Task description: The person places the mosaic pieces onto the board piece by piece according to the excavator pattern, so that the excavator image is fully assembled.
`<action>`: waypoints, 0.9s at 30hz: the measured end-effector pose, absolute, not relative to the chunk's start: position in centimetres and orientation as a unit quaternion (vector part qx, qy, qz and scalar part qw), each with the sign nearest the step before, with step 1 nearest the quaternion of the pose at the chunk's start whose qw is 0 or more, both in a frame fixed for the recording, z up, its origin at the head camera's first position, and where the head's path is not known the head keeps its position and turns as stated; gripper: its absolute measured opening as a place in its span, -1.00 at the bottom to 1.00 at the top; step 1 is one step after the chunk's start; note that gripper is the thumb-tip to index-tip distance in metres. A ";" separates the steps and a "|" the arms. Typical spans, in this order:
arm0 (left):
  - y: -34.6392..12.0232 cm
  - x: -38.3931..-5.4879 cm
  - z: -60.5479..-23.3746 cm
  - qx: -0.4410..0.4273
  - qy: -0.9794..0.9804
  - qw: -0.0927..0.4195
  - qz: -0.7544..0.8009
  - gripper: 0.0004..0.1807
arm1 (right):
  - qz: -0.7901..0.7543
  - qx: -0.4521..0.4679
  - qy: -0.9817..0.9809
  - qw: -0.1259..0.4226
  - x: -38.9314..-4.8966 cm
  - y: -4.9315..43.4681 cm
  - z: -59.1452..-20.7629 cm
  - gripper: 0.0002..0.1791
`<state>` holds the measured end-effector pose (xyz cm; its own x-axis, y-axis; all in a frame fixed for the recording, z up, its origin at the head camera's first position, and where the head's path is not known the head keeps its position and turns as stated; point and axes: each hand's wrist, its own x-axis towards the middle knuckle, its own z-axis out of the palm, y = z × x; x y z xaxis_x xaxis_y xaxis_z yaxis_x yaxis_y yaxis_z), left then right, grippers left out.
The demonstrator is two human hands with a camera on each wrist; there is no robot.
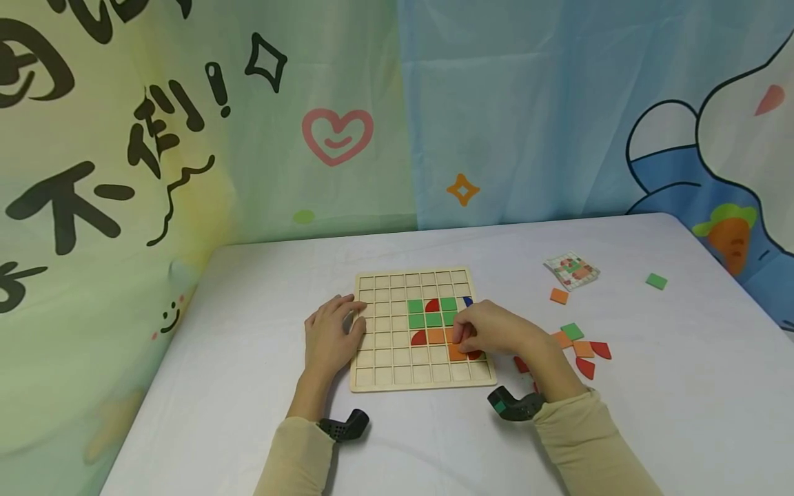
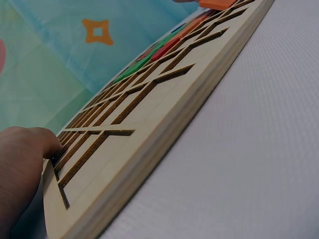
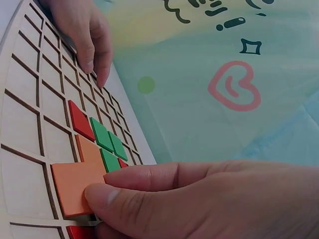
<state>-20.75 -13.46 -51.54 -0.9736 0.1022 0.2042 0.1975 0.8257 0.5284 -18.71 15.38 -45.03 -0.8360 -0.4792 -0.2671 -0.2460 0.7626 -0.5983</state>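
Note:
A square wooden grid board (image 1: 384, 358) lies on the table, with green, orange and red tiles in some of its cells. My right hand (image 1: 496, 329) is over the board's right part. Its thumb and index finger pinch an orange square tile (image 3: 75, 186), which sits tilted at a cell. Beside it lie another orange tile (image 1: 435, 335) and a red quarter-round tile (image 1: 419, 337). Green square tiles (image 1: 433, 319) fill cells farther back. My left hand (image 1: 331, 337) rests at the board's left edge, fingertips touching the rim. The right hand partly hides the tiles under it.
Loose orange tiles (image 1: 583, 349), red tiles (image 1: 585, 368) and a green tile (image 1: 572, 331) lie right of the board. A stack of pattern cards (image 1: 572, 270) stands behind them, with a lone green tile (image 1: 656, 281) farther right. A printed curtain (image 1: 347, 193) hangs behind the table.

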 end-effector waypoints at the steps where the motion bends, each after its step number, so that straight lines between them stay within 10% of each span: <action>1: -13.4 -20.7 -51.5 -0.079 -0.952 0.083 -0.285 -0.68 | -0.282 -0.197 0.916 0.207 -18.7 15.4 -45.0 -0.90; 27: -13.5 -20.7 -51.5 -0.076 -0.953 0.086 -0.281 -0.68 | -0.289 -0.193 0.914 0.212 -18.8 15.2 -45.5 -0.92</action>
